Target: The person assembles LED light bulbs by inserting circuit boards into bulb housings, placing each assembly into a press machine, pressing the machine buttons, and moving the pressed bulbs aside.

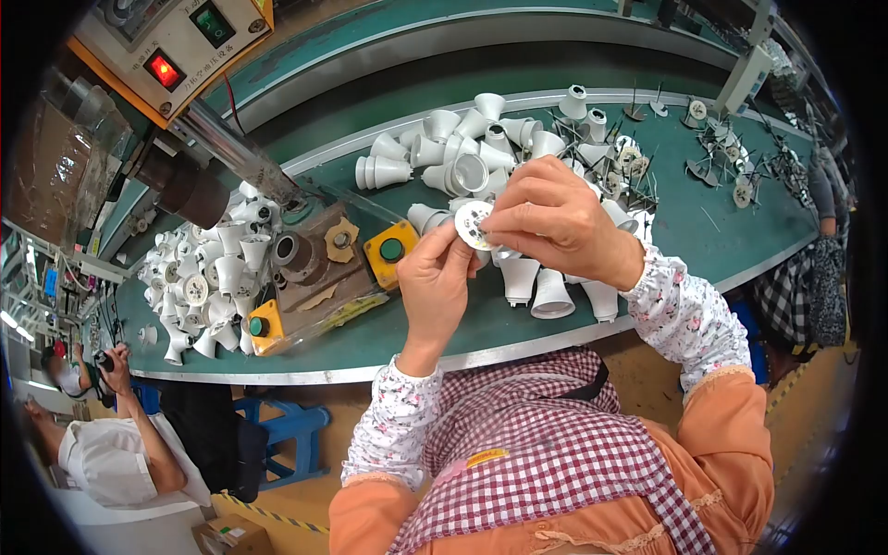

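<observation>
A white round circuit board [472,223], dotted with small dark parts, is held up over the near side of the bench. My left hand [435,287] is closed on its lower left edge, thumb and fingers pinched together. From the right, my right hand [566,222] reaches over the board, with its fingertips pinched at the face and right edge. Whether a lamp housing sits behind the board is hidden by my fingers. White cone-shaped lamp housings [552,294] stand on the bench just below my right hand.
Many white housings [449,125] lie behind my hands, and another heap [199,287] lies left. A press [310,254] with green buttons [392,250] stands beside my left hand. Wired round boards [731,153] lie far right. A co-worker [129,453] is at lower left near a blue stool [291,439].
</observation>
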`<state>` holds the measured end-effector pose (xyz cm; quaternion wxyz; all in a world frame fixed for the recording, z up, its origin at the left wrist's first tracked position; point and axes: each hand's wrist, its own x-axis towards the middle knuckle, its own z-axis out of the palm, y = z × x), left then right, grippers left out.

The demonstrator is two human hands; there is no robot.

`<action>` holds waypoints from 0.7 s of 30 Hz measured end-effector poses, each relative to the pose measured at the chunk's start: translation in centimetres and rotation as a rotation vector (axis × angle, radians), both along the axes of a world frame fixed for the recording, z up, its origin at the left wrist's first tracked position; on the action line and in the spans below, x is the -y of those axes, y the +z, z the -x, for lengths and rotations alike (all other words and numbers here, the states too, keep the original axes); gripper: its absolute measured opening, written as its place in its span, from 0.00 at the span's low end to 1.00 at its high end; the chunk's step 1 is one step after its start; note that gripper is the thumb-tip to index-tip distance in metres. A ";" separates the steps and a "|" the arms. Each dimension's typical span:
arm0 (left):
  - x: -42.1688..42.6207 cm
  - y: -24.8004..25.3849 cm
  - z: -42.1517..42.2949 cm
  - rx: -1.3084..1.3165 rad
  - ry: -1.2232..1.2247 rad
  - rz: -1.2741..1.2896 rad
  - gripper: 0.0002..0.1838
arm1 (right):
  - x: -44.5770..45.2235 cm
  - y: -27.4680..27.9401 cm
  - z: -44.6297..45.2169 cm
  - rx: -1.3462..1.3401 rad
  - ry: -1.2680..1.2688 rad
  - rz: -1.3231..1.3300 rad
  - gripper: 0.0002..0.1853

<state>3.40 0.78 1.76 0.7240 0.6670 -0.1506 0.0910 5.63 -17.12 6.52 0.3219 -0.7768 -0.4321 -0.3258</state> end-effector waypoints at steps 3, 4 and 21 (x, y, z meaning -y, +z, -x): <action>0.4 0.2 0.2 0.141 0.067 -0.148 0.08 | -0.1 0.6 0.4 -0.275 0.093 -0.092 0.06; 0.5 0.3 0.3 0.211 0.106 -0.218 0.08 | -0.2 0.9 0.4 -0.411 0.124 -0.140 0.06; 1.0 -0.1 0.3 0.441 0.296 -0.375 0.07 | -0.3 0.5 1.6 -0.627 -0.022 -0.093 0.27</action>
